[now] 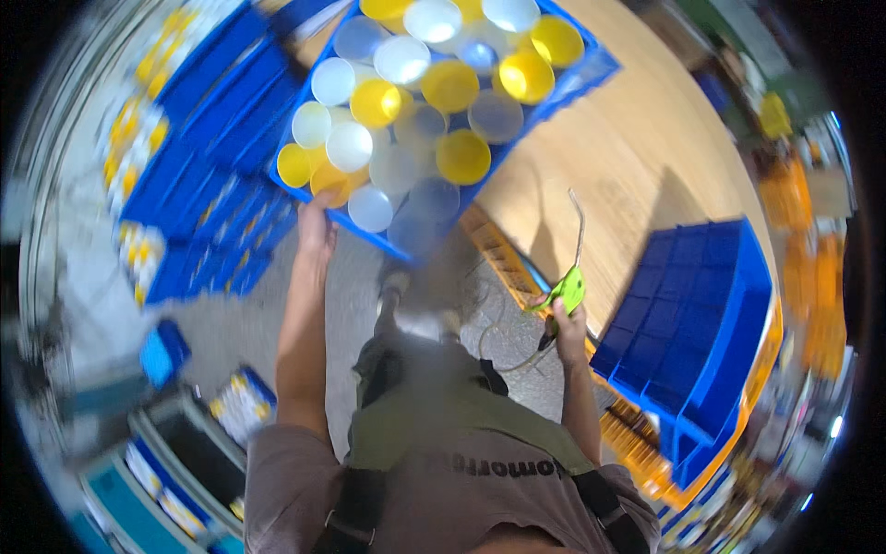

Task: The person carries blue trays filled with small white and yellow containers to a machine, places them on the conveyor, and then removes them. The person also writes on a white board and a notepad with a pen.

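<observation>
A blue plastic crate [369, 242] full of white and yellow round, open-topped cups [451, 86] tilts at the top of the view, its far end cut off by the frame. My left hand [316, 231] grips the crate's near left edge, its fingers partly hidden by the rim. In my right hand [569, 332], closed round the handle, is a green air blow gun [569, 289] with a long thin bent nozzle pointing away from me. A thin hose [521, 367] hangs from it. The nozzle stands apart from the crate.
A wooden tabletop [614, 152] spreads at the right. On it stands an empty-looking blue crate [678, 314] beside orange crates [637, 452]. Stacked blue crates [208, 157] rise at the left. Grey-framed bins [175, 443] stand lower left, near a small blue box [166, 353].
</observation>
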Available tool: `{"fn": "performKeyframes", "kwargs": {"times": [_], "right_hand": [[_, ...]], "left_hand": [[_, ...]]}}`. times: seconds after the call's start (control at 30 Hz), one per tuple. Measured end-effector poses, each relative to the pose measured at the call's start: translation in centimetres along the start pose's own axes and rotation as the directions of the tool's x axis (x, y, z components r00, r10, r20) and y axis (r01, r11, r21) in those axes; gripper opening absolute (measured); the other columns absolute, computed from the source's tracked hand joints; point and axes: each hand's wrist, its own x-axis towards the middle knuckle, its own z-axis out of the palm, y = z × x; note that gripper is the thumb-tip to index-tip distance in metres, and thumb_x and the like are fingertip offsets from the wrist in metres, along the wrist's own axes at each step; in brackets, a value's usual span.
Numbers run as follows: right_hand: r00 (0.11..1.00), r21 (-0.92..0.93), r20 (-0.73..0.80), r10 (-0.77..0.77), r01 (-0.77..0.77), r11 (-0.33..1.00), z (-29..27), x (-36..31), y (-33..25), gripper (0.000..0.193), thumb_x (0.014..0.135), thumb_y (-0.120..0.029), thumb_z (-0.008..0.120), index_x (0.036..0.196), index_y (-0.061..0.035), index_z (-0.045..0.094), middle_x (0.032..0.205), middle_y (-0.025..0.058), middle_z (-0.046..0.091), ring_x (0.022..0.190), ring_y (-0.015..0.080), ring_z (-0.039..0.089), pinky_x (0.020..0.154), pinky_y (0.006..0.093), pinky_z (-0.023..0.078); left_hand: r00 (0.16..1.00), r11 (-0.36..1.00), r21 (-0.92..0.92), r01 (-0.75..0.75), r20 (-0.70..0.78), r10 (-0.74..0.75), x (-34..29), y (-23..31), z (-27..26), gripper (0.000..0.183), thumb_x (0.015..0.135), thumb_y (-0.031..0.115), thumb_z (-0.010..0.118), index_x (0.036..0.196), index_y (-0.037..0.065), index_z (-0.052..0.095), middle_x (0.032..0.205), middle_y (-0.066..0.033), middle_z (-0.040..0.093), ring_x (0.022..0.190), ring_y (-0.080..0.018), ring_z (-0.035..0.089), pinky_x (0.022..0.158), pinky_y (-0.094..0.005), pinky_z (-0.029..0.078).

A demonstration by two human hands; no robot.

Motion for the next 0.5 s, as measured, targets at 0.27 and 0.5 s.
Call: {"fn": "performKeyframes", "kwargs": {"times": [0.27,0.5], "right_hand": [[0.66,-0.607,0.746,0.089,0.618,0.499,11.3,-2.9,-7.5,0.039,0.09,-0.036,0.056,0.113,-0.0053,0.053,0.094,0.0202,0.065,0.084,0.0377,0.064,0.069,0.0427,0.051],[0.307,-0.4,0.888,0.342,0.883,0.246,22.3,-11.9,-3.2,0.034,0.091,-0.035,0.052,0.102,-0.0034,0.047,0.075,0.0209,0.064,0.072,0.0399,0.064,0.061,0.0496,0.048]], "left_hand": [[0.677,0.817,0.487,0.307,-0.716,0.172,-24.3,-7.8,-15.3,0.029,0.076,0.019,0.062,0.087,-0.008,0.067,0.078,-0.0218,0.068,0.074,-0.0299,0.067,0.068,-0.0399,0.05],[0.473,0.66,0.501,0.561,-0.847,0.241,-34.6,-14.4,-20.4,0.07,0.077,0.022,0.062,0.134,-0.007,0.036,0.089,-0.0302,0.064,0.089,-0.0423,0.062,0.08,-0.0472,0.047]]}}
